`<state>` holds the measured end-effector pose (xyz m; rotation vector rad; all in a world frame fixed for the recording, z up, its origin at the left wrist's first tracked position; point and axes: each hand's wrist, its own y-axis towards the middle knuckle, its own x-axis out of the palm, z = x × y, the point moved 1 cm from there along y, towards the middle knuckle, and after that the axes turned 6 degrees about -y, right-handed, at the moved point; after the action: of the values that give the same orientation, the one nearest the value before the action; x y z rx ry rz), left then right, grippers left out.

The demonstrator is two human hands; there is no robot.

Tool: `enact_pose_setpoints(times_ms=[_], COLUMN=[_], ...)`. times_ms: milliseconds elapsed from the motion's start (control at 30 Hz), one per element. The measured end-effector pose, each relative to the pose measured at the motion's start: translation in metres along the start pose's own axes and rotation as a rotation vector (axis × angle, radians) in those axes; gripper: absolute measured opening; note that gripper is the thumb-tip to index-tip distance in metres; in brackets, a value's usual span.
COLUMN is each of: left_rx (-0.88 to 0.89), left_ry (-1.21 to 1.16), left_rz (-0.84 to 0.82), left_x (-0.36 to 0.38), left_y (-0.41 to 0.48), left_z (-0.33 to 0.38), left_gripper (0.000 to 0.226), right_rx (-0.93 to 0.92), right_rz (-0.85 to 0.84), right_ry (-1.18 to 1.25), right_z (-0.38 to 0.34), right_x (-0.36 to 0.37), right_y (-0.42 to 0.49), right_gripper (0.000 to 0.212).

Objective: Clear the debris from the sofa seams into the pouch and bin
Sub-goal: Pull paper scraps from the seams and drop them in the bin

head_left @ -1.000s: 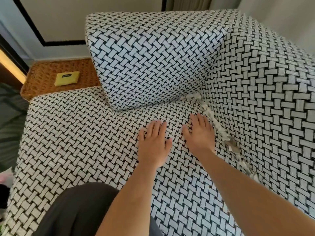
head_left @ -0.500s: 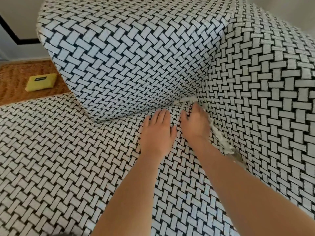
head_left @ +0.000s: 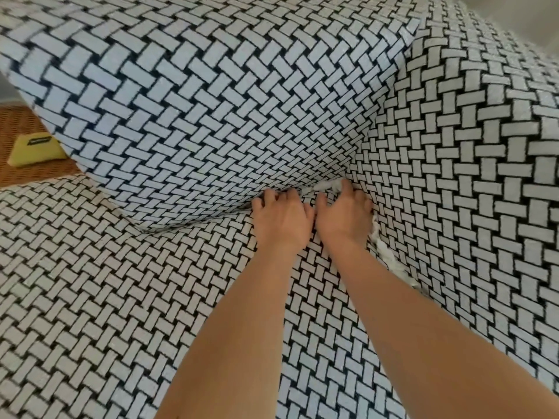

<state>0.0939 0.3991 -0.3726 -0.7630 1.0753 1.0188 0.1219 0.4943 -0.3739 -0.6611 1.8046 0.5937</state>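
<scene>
By two seams [head_left: 187, 226], left hand [head_left: 279, 220], right hand [head_left: 343, 217], fingers [head_left: 266, 201] curled at debris [head_left: 390, 258], grip unclear

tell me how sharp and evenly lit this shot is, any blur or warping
Head view: soft light, no glare; wide-angle bend bows the black-and-white woven sofa cover; slight motion blur softens the yellow rectangular pouch at left and the white shredded debris in the seam.

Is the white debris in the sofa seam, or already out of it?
In it: white scraps lie wedged along the gap between seat and armrest.
</scene>
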Motion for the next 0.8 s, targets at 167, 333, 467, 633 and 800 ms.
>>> enact_pose_setpoints(times_ms=[167,333,467,633,800], left_rx=[-0.080,-0.130,-0.160,-0.137,-0.100], left_ry=[-0.043,-0.037,-0.117,-0.269,-0.340], left_rz=[-0.112,-0.240,-0.271,-0.133,0.007], left_x=[-0.002,-0.003,-0.004,0.001,0.006], left_y=[0.011,0.019,0.022,0.017,0.014], left_z=[0.005,0.010,0.009,0.005,0.003], left_gripper=[0.045,0.046,0.045,0.034,0.027], right_rx=[0.005,0.016,0.012,-0.022,-0.016], right_rz=[-0.044,-0.050,-0.043,0.020,0.061], right_ry=[-0.021,-0.039,-0.057,-0.004,0.062], right_z=[-0.004,-0.006,-0.006,-0.005,-0.005], right_x=[-0.002,-0.001,0.001,0.002,0.004], right_y=[0.000,0.000,0.000,-0.003,-0.004], right_gripper=[0.054,0.044,0.036,0.031,0.041])
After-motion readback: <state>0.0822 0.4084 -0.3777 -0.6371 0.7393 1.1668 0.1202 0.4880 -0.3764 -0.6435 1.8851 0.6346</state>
